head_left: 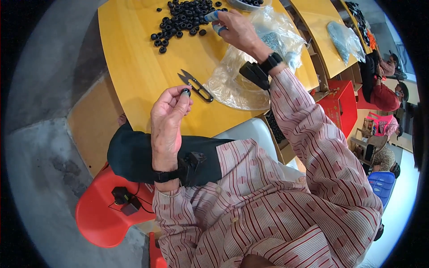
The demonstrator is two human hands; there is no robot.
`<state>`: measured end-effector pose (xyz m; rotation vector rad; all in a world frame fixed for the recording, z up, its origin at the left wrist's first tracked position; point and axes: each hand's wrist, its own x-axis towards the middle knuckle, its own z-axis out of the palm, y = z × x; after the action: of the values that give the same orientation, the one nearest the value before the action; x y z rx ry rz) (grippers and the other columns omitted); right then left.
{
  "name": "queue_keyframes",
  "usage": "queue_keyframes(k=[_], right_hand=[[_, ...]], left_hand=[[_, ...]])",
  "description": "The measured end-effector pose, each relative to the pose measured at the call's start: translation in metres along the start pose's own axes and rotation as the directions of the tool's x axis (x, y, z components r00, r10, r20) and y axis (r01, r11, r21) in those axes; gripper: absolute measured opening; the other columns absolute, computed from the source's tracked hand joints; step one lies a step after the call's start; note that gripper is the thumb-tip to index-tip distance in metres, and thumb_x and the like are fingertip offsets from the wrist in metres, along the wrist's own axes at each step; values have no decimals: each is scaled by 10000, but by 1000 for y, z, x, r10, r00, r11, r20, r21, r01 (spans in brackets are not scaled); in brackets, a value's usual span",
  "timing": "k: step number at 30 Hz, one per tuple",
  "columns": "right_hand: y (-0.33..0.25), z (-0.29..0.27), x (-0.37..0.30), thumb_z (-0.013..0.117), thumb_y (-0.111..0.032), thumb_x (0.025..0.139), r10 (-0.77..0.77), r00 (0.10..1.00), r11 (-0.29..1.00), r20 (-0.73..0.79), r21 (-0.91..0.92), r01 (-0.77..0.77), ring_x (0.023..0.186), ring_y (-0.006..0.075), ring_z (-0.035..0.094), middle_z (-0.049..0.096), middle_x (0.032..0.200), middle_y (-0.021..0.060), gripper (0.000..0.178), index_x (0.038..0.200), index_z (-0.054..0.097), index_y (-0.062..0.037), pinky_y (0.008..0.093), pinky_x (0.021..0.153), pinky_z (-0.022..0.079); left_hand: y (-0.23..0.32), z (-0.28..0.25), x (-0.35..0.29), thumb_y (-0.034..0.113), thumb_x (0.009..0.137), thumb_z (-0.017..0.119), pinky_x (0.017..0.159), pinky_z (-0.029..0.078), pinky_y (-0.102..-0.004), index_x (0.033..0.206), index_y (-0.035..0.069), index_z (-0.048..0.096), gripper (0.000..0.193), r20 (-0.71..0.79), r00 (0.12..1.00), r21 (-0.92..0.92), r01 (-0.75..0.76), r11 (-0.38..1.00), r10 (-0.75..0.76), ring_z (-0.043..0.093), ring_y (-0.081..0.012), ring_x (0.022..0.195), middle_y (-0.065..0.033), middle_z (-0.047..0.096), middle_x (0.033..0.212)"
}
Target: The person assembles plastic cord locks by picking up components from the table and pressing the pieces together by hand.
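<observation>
Head view, from beside the worker: the left hand (167, 116) has thumb and forefinger clamped on one black bead (186, 91), raised above the yellow surface (134, 76) toward its near edge. Well apart, toward the far edge, is the right hand (241, 29); its blue-wrapped fingertips (211, 16) seem slightly parted, though I can't tell whether they pinch anything. Just left of them lies the heap of black beads (181, 20), so the right hand is clearly the nearer. Snips (195, 85) lie just beside the left fingertips, long axis slanting, blades toward the left edge, handle toward the near edge.
</observation>
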<state>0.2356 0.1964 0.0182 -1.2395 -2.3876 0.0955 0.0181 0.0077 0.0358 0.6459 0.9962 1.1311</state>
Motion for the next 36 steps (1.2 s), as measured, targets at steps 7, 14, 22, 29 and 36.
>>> queue_keyframes(k=[7, 14, 22, 29, 36], right_hand=[[0, 16, 12, 627, -117, 767, -14, 1000, 999, -1, 51, 14, 887, 285, 573, 644, 875, 82, 197, 950, 584, -55, 364, 769, 470], [-14, 24, 17, 649, -136, 753, 2, 1000, 999, -2, 47, -2, 893, 282, 579, 657, 910, 60, 240, 963, 563, -59, 379, 772, 476], [-21, 34, 19, 641, -119, 742, 99, 995, 995, 13, 16, -99, 874, 302, 575, 651, 902, 100, 203, 907, 554, -37, 386, 762, 477], [-27, 15, 8, 624, -68, 735, 25, 998, 993, -64, 118, -18, 822, 272, 595, 642, 885, 79, 325, 1057, 580, -62, 350, 715, 491], [-91, -43, -25, 662, -64, 746, -215, 977, 941, -11, 265, 210, 758, 219, 579, 629, 883, 36, 436, 1165, 550, -98, 324, 698, 495]], left_hand=[[-2, -3, 3, 131, 876, 607, 741, 413, -188, 1099, 12, 566, 257, -5, 1000, -14, -7, 1000, 7, 519, -72, 779, -18, 581, 881], [0, 1, 3, 130, 879, 602, 733, 407, -191, 1095, -2, 565, 256, -20, 1000, -17, -8, 1000, 8, 511, -73, 772, -20, 576, 875], [2, 4, 3, 130, 877, 603, 727, 399, -188, 1092, -1, 567, 254, -36, 999, -18, 3, 1000, -4, 504, -72, 763, -16, 573, 869], [5, 9, 4, 85, 873, 590, 690, 390, -196, 1051, -10, 578, 202, -110, 989, -78, -109, 991, 100, 504, -71, 749, -10, 565, 835], [5, 9, 4, 53, 898, 557, 750, 423, -204, 1061, 0, 568, 171, -162, 961, -61, -234, 970, 222, 545, -80, 825, -44, 606, 927]])
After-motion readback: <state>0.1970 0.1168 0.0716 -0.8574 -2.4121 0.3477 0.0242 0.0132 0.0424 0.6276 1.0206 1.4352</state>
